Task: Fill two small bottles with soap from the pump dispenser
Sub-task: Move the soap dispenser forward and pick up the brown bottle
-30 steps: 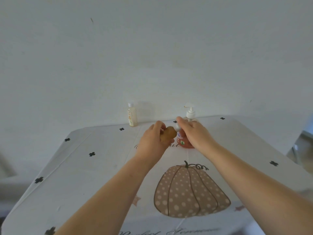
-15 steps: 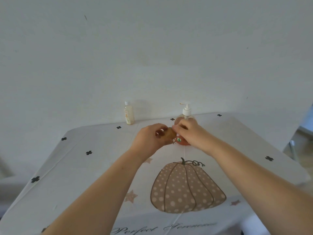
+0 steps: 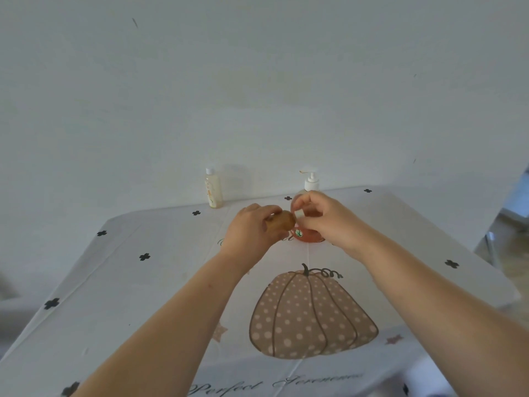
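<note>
Your left hand (image 3: 252, 227) holds a small amber bottle (image 3: 282, 222) tilted toward the pump dispenser (image 3: 309, 213) at 12 o'clock. Right hand (image 3: 323, 219) pinches at its mouth; cap hidden. Second bottle (image 3: 213, 189) stands at 11 on the desk (image 3: 143, 282). Risk: tilt spills soap.

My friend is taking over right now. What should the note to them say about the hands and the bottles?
Left hand: gripping a small brown bottle, held above the table.
Right hand: fingertips pinched at that bottle's mouth end, in front of the pump dispenser; whether it holds a cap is hidden.
Second small bottle: capped, pale liquid inside, standing at the back of the table by the wall.
Done: the second bottle looks filled and closed.
Left: can't tell whether the brown bottle is being opened or closed; check its fill, pump soap in if needed, cap it.
</note>
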Available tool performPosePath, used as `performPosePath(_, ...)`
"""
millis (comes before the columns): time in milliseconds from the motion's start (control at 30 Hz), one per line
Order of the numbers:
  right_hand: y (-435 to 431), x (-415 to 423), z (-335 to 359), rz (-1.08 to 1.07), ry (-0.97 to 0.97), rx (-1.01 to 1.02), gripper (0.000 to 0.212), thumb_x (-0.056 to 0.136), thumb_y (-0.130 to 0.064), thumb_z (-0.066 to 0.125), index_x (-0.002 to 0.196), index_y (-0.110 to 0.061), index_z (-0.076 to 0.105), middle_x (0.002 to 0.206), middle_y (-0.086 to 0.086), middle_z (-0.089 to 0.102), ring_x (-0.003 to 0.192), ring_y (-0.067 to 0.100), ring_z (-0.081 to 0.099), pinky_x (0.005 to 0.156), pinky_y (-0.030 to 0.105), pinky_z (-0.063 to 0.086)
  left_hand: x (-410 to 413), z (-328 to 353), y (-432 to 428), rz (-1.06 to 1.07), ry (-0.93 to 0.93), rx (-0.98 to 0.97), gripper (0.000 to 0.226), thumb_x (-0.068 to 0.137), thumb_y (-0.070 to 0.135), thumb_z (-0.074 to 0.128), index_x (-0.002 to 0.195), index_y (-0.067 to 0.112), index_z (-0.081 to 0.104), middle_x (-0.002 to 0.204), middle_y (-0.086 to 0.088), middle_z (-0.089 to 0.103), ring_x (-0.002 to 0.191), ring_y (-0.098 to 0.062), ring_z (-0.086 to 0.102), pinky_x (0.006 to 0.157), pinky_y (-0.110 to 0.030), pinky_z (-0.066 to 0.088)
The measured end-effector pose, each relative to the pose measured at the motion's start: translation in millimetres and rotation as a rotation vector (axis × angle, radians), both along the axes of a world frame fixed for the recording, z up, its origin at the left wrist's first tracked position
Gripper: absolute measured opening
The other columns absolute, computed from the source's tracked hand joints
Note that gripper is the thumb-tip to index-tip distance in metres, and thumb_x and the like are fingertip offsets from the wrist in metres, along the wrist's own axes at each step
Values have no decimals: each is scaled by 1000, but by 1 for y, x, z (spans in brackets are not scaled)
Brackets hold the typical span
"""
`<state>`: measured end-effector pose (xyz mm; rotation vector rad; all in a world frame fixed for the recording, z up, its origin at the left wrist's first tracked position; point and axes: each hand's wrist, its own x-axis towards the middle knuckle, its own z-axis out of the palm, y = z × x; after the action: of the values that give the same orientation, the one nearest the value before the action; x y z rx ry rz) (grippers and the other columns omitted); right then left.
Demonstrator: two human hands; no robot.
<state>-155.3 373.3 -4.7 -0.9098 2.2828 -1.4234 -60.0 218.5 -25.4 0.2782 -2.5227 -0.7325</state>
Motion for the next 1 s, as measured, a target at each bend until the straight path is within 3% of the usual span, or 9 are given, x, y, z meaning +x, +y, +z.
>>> performPosePath(67, 2, -2, -2, -23, 7, -33, 14, 96, -15, 67, 108, -22, 64, 114, 1, 67, 95, 11, 67, 71, 19, 48, 1, -2, -1, 3, 6, -8, 31, 82, 31, 76, 112, 27, 68, 79, 10, 44, 86, -17, 48, 66, -22, 32)
performPosePath(167, 2, 3, 3, -84, -95, -66, 14, 103, -29, 57, 97, -16, 60, 83, -1, 68, 64, 7, 64, 53, 13, 47, 2, -2, 2, -8, 26, -40, 34, 83, 30, 75, 116, 26, 67, 82, 9, 44, 91, -17, 46, 72, -26, 31)
performPosePath(267, 0, 1, 1, -90, -92, -19, 22, 105, -28, 55, 94, -10, 61, 78, 7, 66, 58, 15, 61, 52, 21, 48, 2, -1, 6, -30, 36, -54, 34, 83, 30, 75, 116, 24, 67, 83, 8, 45, 92, -18, 46, 72, -24, 29)
performPosePath(367, 1, -1, -1, -127, -90, -75, 11, 101, -25, 62, 100, -14, 65, 89, 4, 69, 67, 13, 64, 57, 20, 51, -1, -2, 7, -17, 20, -10, 32, 83, 31, 74, 114, 26, 66, 81, 11, 43, 90, -17, 45, 65, -14, 27)
performPosePath(433, 5, -7, -1, -146, -40, -78, 1, 98, -22, 66, 97, -21, 66, 98, 2, 70, 80, 20, 66, 72, 34, 56, -2, -4, 6, 5, 16, 30, 33, 84, 33, 73, 115, 25, 66, 82, 10, 44, 89, -16, 46, 64, -13, 27)
performPosePath(500, 11, -13, -3, -181, -8, -57, 10, 94, -12, 67, 99, -21, 68, 98, 1, 71, 82, 23, 67, 82, 44, 57, -3, -6, 4, 37, 14, 67, 36, 85, 33, 72, 119, 25, 63, 87, 8, 47, 89, -15, 47, 65, -12, 29)
performPosePath(667, 36, -34, -21, -323, 243, 300, 22, 90, -8, 67, 108, -20, 62, 98, -3, 62, 87, 22, 60, 71, 30, 43, -5, -12, 4, 80, 30, 191, 40, 85, 31, 73, 121, 21, 61, 104, 4, 56, 86, -12, 52, 72, -23, 38)
performPosePath(767, 48, -40, -37, -304, 314, 486, 28, 91, -9, 67, 119, -15, 65, 110, 4, 64, 93, 21, 56, 75, 25, 38, -8, -15, 5, 95, 34, 264, 37, 85, 32, 72, 119, 22, 60, 108, 4, 59, 88, -10, 55, 67, -19, 39)
performPosePath(1000, 58, -41, -53, -267, 338, 602, 29, 90, -14, 70, 118, -14, 67, 121, 7, 63, 114, 26, 60, 84, 28, 42, -15, -15, 8, 110, 42, 375, 39, 91, 37, 66, 126, 22, 55, 116, 4, 59, 91, -6, 56, 68, -17, 38)
